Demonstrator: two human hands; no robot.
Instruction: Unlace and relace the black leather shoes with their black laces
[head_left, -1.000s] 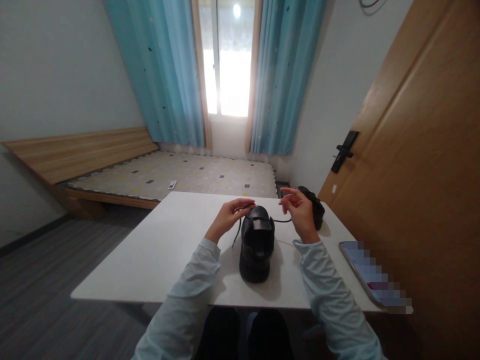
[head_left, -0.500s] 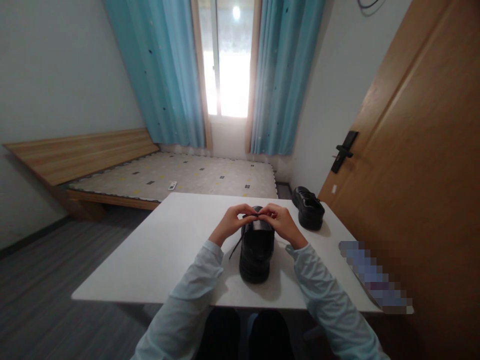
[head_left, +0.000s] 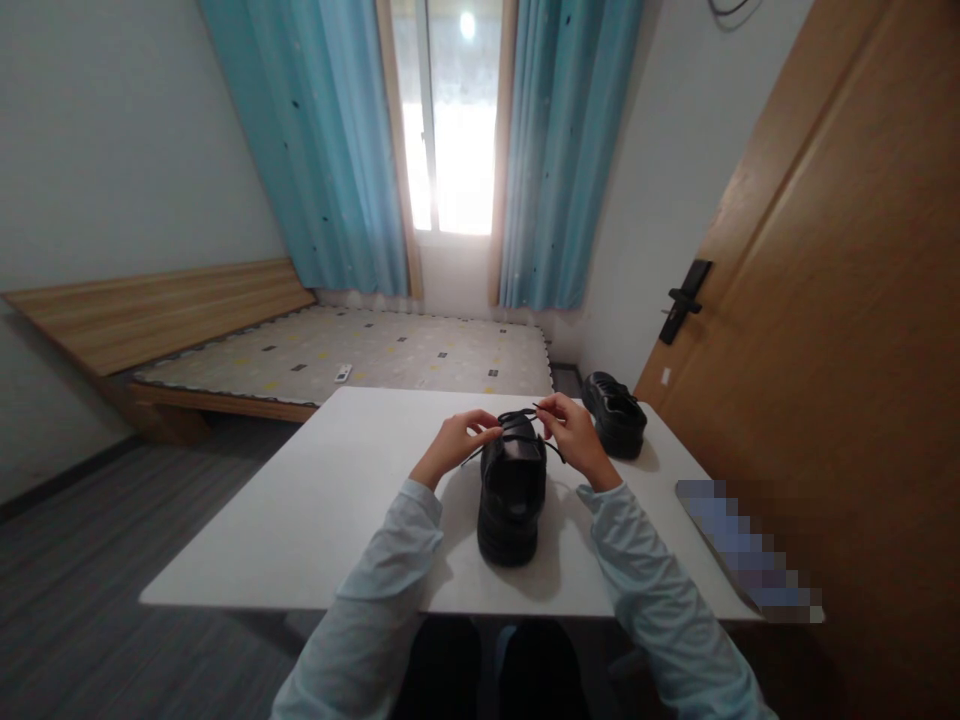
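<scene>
A black lace-up shoe (head_left: 510, 535) stands on the white table in front of me, its heel towards me. My right hand (head_left: 568, 428) pinches a black shoelace (head_left: 517, 415) over the right side of the shoe, the lace's tip poking out past the fingers. On the left side, my left hand (head_left: 461, 440) has thumb and fingers closed at the lacing; the lace between them is partly hidden. Loose lace ends hang at both sides of the shoe. The other black shoe (head_left: 621, 425) sits further back on the right.
The white table (head_left: 300, 530) carries both shoes. A blurred-out flat item (head_left: 742, 550) lies along its right edge. Beyond the table is a bed (head_left: 397, 350) with a small white device (head_left: 343, 373) on it. A wooden door (head_left: 840, 300) stands at right.
My hands, which met above the shoe's lacing, have moved apart to its two sides. The lace now shows between them, with my right hand slightly higher and further right.
</scene>
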